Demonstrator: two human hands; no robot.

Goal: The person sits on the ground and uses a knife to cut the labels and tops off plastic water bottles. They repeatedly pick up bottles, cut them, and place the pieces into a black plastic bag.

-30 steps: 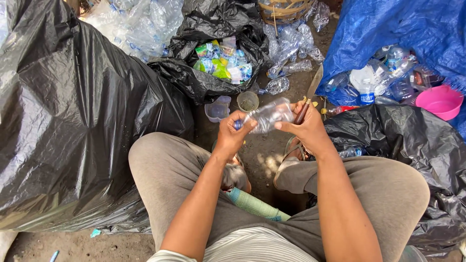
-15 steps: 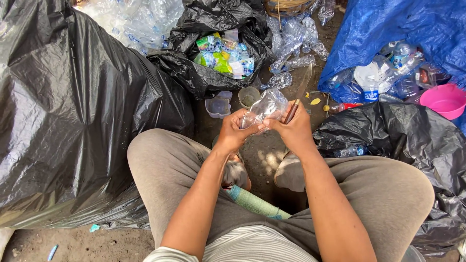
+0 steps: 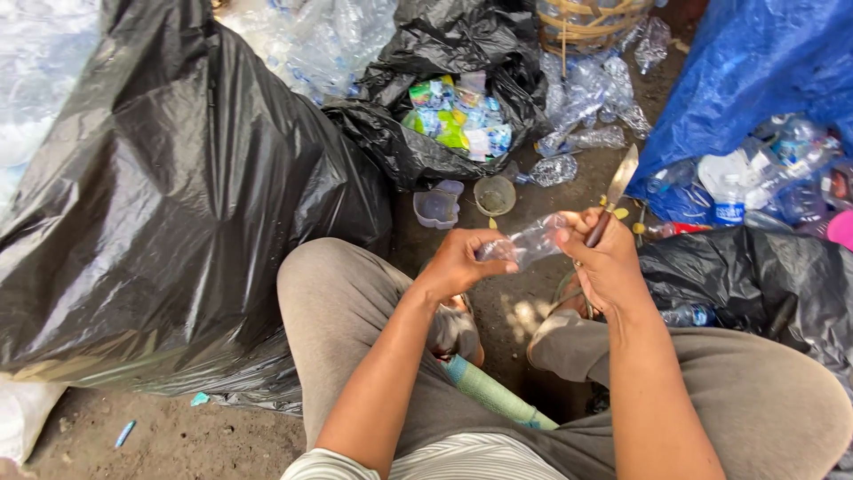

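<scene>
While the left hand (image 3: 458, 262) has its fingers (image 3: 498, 267) curled shut around one end of a crushed clear plastic bottle (image 3: 530, 242), the right hand (image 3: 609, 258) pinches the other end and also grips a knife (image 3: 615, 185), blade pointing up and away from the fingers. Label looks already off the bottle, so I'd judge the stripping mostly done; bottle not yet dropped in any pile. Versus earlier: knife now raised clear past the fingers, bottle flatter; black bag (image 3: 178, 204) sits left of the fingers, label-filled bag (image 3: 462, 120) beyond them.
</scene>
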